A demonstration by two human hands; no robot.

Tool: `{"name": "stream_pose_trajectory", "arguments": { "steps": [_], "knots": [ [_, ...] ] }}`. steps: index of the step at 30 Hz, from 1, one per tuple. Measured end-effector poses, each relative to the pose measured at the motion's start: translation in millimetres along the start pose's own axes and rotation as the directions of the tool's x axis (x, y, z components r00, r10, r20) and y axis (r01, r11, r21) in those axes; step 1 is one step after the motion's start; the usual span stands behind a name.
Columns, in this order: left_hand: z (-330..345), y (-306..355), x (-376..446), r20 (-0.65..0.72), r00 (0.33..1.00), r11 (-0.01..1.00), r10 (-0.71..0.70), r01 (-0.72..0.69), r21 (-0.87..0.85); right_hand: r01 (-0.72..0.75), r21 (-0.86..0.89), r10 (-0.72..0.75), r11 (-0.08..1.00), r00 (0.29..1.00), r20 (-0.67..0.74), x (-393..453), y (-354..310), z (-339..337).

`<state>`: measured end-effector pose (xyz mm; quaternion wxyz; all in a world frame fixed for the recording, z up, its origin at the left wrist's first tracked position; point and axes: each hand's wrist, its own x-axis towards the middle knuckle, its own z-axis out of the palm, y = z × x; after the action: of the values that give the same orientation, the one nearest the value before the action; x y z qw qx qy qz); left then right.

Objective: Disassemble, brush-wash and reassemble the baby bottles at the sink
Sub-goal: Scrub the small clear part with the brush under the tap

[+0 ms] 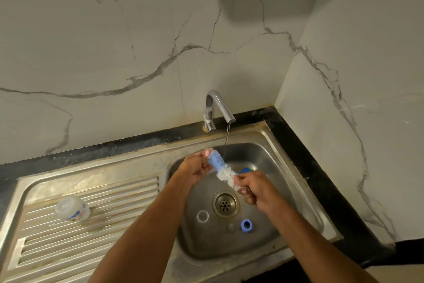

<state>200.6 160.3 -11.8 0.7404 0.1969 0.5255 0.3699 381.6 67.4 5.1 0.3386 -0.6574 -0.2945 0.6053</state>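
Observation:
Over the steel sink basin [263, 161] I hold a bottle brush [221, 168] with blue and white bristles. My left hand [195, 169] pinches its blue tip. My right hand [254, 188] grips the other end, where the white bristles meet the handle. A thin stream of water [227, 138] runs from the tap [218, 108] just behind the brush. In the basin lie a blue screw ring [246, 224], a clear ring [202, 216], a clear teat-like piece [230, 227] and a blue part [245, 170] behind my right hand. A clear bottle [72, 208] lies on the drainboard.
The ribbed steel drainboard [91, 237] stretches to the left of the basin. The drain strainer [225, 204] sits in the basin's middle. A black counter edge [321, 179] and marble walls close in behind and on the right.

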Motion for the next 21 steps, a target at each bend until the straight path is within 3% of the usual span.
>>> {"name": "stream_pose_trajectory", "arguments": {
  "steps": [1, 3, 5, 6, 7, 8, 9, 11, 12, 13, 15, 16, 17, 18, 19, 21],
  "knots": [
    [2, 3, 1, 0.039, 0.999, 0.999, -0.003, 0.005, -0.052, -0.103, 0.122, 0.098, 0.987, 0.994, 0.053, 0, -2, -4],
    [6, 9, 2, 0.082, 0.996, 0.996, -0.016, 0.022, -0.082, -0.126, 0.121, 0.117, 0.985, 0.99, 0.075, 0, 2, -10],
    [8, 12, 5, 0.003, 0.999, 0.998, -0.042, 0.042, 0.052, 0.112, -0.135, -0.122, 0.984, 0.99, -0.071, 6, 11, -15],
    [8, 12, 8, -0.061, 0.997, 0.99, -0.054, 0.062, 0.128, 0.274, -0.431, -0.356, 0.86, 0.927, -0.121, 8, 15, -18],
    [8, 11, 12, -0.12, 0.991, 0.981, -0.065, 0.085, 0.172, 0.366, -0.704, -0.555, 0.609, 0.831, -0.048, 13, 22, -20],
    [10, 9, 15, -0.156, 0.985, 0.977, -0.074, 0.103, 0.187, 0.371, -0.862, -0.657, 0.344, 0.752, 0.062, 12, 25, -22],
    [12, 8, 16, -0.17, 0.982, 0.977, -0.078, 0.109, 0.182, 0.352, -0.924, -0.699, 0.153, 0.699, 0.151, 12, 28, -22],
    [18, 7, 19, -0.199, 0.978, 0.983, -0.054, 0.087, 0.162, 0.311, -0.948, -0.709, -0.065, 0.654, 0.263, 11, 31, -19],
    [20, 7, 20, -0.208, 0.977, 0.986, -0.038, 0.07, 0.15, 0.336, -0.94, -0.688, -0.053, 0.67, 0.279, 11, 31, -16],
    [22, 7, 20, -0.207, 0.978, 0.99, -0.018, 0.047, 0.134, 0.384, -0.923, -0.7, 0.026, 0.666, 0.257, 10, 26, -13],
    [22, 9, 17, -0.174, 0.985, 0.995, 0.003, 0.015, 0.101, 0.439, -0.784, -0.621, 0.439, 0.779, 0.089, 12, 12, -9],
    [21, 11, 15, -0.156, 0.988, 0.997, -0.002, 0.013, 0.072, 0.427, -0.591, -0.511, 0.684, 0.859, 0.028, 14, 5, -9],
    [19, 12, 15, -0.131, 0.991, 1.0, -0.009, 0.012, 0.024, 0.32, -0.344, -0.342, 0.883, 0.94, -0.002, 15, -3, -11],
    [16, 13, 14, -0.084, 0.996, 0.999, -0.02, 0.016, -0.048, 0.173, -0.08, -0.17, 0.982, 0.985, 0.038, 15, -8, -15],
    [14, 14, 11, -0.017, 0.999, 0.991, -0.029, 0.026, -0.134, 0.036, 0.105, -0.046, 0.994, 0.994, 0.096, 15, -10, -17],
    [12, 15, 5, 0.068, 0.997, 0.975, -0.028, 0.042, -0.218, -0.013, 0.122, -0.003, 0.992, 0.991, 0.134, 13, -8, -20]
  ]
}}
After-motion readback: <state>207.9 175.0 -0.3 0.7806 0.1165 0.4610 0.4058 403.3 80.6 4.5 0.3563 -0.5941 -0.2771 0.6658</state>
